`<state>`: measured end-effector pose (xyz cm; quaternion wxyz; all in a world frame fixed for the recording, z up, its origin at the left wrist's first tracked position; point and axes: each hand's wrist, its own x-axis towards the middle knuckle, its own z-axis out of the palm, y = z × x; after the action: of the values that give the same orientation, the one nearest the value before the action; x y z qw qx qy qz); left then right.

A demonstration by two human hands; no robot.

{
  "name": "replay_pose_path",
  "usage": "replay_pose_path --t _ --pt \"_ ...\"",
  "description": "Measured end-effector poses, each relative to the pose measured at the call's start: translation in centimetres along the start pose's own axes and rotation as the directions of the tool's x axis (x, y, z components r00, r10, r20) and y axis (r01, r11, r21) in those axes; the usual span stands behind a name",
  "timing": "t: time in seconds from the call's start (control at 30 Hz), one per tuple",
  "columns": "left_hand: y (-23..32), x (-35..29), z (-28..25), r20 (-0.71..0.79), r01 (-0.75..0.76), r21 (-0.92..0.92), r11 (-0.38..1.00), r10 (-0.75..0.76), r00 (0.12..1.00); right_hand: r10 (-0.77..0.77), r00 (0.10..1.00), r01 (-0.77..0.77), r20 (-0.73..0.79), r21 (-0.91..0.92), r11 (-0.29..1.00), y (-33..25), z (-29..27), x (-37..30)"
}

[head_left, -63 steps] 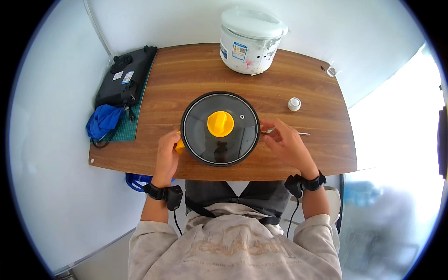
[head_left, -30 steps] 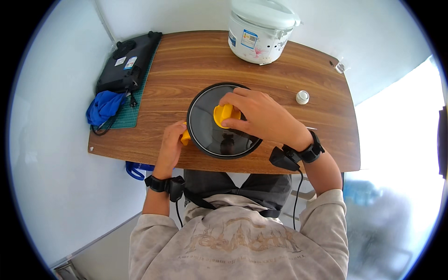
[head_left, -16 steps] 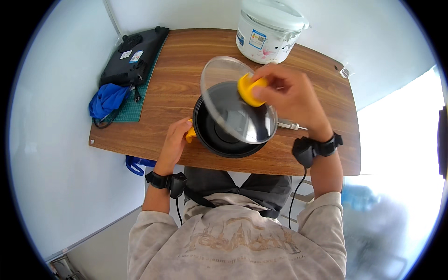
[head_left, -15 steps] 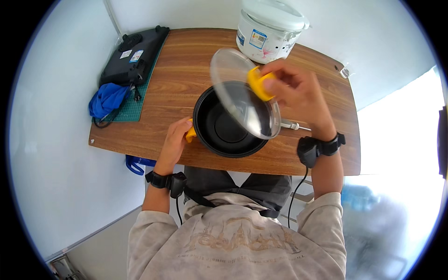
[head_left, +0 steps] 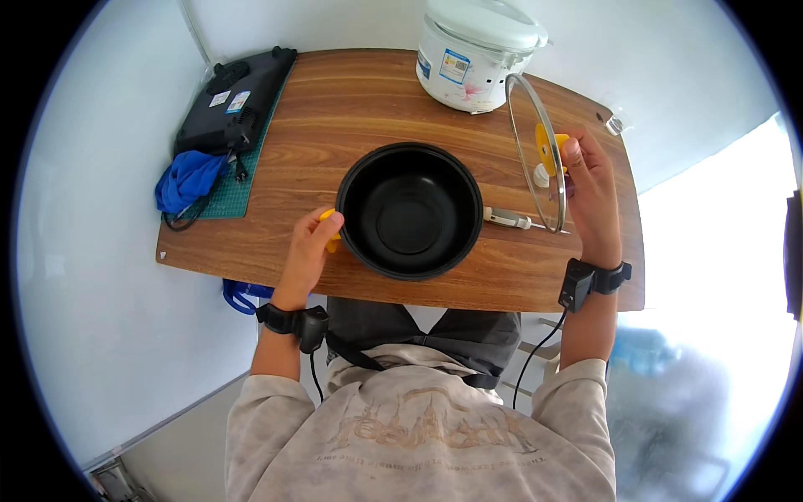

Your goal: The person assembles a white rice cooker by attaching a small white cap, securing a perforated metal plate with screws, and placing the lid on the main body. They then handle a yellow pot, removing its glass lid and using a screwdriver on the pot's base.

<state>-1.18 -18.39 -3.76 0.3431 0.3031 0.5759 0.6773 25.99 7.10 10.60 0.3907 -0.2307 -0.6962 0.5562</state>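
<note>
A black pot point(head_left: 410, 213) with nothing inside stands on the wooden table. My left hand point(head_left: 311, 241) is closed round the yellow handle point(head_left: 332, 237) on the pot's left side. To the pot's right, my right hand point(head_left: 592, 180) grips the yellow knob point(head_left: 548, 149) of a glass lid point(head_left: 527, 138) with a metal rim. The lid is held up nearly on edge, apart from the pot. Below the lid a screwdriver point(head_left: 507, 218) with a grey and white handle lies beside the pot, and a small white object point(head_left: 541, 175) shows partly through the glass.
A white rice cooker point(head_left: 477, 58) stands at the back of the table point(head_left: 351, 100). At the left, a black appliance point(head_left: 238, 105) with a cord and a blue cloth point(head_left: 191, 181) rest on a green cutting mat point(head_left: 227, 201). White walls border the table on the left and behind.
My right hand has carried the lid from above the pot to the right and tipped it upright. The small white object has come into view. My left hand keeps hold of the pot's handle.
</note>
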Motion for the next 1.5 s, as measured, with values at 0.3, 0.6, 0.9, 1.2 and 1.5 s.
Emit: replay_pose_path --t 0.3,0.6,0.9,1.2,1.5 --pt "3.2 -0.3 0.4 -0.09 0.083 -0.545 0.835 -0.157 0.983 -0.093 0.992 0.079 -0.083 -0.156 0.985 1.9 -1.9 0.0" --pt "4.2 0.2 -0.3 0.07 0.041 -0.676 0.736 0.008 0.998 -0.14 0.987 0.06 -0.075 -0.641 0.766 5.8 -1.4 2.1" --pt "4.9 0.3 -0.6 -0.012 0.119 -0.771 0.625 -0.201 0.979 -0.233 0.967 0.22 0.099 -0.783 0.582 7.8 -0.7 3.6" --pt "3.4 -1.1 0.4 0.074 0.207 -0.873 0.441 -0.299 0.951 -0.126 0.98 0.197 0.152 -0.811 0.551 10.9 0.1 5.3" --pt "1.4 -1.0 0.2 0.197 0.281 -0.927 0.249 -0.316 0.928 -0.094 0.982 0.186 0.161 -0.815 0.548 13.0 0.2 6.0"
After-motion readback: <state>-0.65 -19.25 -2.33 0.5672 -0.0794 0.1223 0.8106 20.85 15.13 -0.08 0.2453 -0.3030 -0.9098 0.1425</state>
